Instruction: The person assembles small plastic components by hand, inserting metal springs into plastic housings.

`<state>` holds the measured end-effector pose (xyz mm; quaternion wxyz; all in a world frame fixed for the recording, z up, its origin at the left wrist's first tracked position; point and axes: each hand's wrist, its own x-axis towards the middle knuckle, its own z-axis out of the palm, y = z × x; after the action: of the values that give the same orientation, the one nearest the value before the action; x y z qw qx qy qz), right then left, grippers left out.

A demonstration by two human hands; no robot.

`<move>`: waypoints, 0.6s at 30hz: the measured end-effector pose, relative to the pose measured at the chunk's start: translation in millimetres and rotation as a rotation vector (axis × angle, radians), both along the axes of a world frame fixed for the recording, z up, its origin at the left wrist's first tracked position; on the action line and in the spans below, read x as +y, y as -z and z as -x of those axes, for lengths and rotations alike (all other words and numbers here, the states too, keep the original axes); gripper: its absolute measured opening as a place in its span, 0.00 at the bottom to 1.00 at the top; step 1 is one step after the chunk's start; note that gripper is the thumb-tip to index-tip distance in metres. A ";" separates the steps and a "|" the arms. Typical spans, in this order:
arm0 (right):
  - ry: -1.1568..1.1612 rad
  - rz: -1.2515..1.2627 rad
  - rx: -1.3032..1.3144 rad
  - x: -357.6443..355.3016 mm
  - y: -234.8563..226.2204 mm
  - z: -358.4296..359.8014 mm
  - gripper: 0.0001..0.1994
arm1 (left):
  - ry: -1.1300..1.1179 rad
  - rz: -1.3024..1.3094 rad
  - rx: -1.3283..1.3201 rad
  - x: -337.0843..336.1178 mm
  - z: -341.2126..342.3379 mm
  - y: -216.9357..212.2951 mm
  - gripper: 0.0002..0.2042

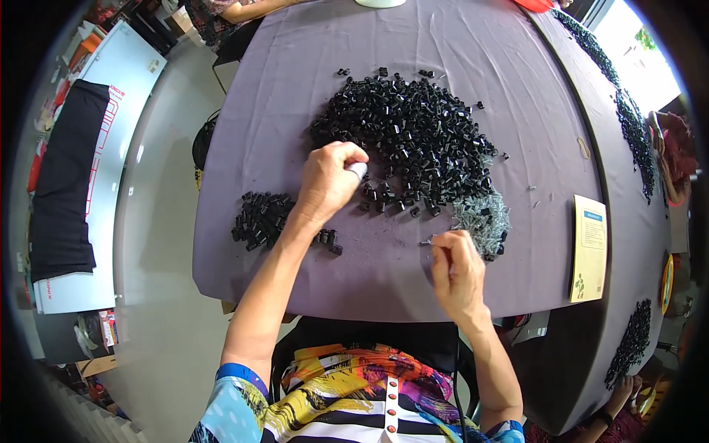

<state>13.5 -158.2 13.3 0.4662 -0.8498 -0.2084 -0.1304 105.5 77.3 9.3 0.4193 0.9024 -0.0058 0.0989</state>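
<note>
A broad heap of small black plastic clips (413,125) covers the middle of the table. My left hand (332,177) is closed at the heap's near left edge; its curled fingers hide whatever they may hold. Something pale shows by its thumb. My right hand (459,269) pinches a small grey nail (426,242) that pokes out to the left of the fingertips. Just beyond that hand lies a pile of similar grey nails (484,218), touching the black heap. Under and beside my left forearm sits a smaller pile of black pieces (260,221).
A yellow booklet (588,249) lies on the table's right side, near a rubber band (583,148). More black pieces (631,347) are on the adjoining table, where another person's hand (620,395) rests. Another person's arm (255,10) is at the far edge. A white chest (122,96) stands left.
</note>
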 end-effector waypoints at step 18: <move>-0.066 -0.011 0.031 11.3 18.0 9.9 0.06 | 0.058 -0.431 -0.082 -37.1 2.8 5.8 0.06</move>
<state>3.6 -146.9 -4.7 0.4781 -0.8419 -0.2282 -0.1030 102.7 40.2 3.5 0.2186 0.9659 -0.0698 0.1198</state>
